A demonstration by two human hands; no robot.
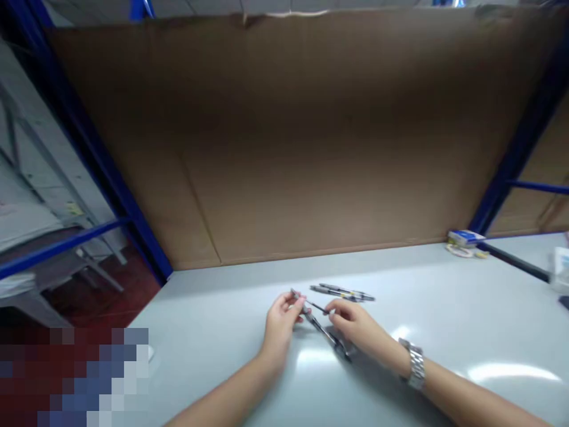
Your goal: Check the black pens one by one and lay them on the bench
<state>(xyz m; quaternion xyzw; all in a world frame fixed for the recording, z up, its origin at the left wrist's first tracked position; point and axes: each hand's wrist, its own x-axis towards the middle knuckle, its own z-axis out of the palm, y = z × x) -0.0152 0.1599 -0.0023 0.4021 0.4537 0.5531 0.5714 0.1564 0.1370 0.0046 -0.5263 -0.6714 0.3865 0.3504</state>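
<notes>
My left hand (281,323) is closed, pinching a slim grey pen barrel (294,293) between thumb and fingers. A thin dark rod like a pen refill (316,306) runs from the barrel towards my right hand (349,320), whose fingertips are pinched on its other end. Below both hands a dark and silver pen (328,335) slants down to the right; whether it touches my left fingers I cannot tell. Dark parts (342,350) bunch at its lower end, too blurred to make out. Just beyond my right hand, several pens (342,292) lie close together on the table.
The white table (213,308) backs onto a tall cardboard panel (311,148) between blue metal posts (111,172). At the back right corner sit a small blue and white box (466,238) and a roll of tape (459,251). A white object (560,270) stands at the right edge.
</notes>
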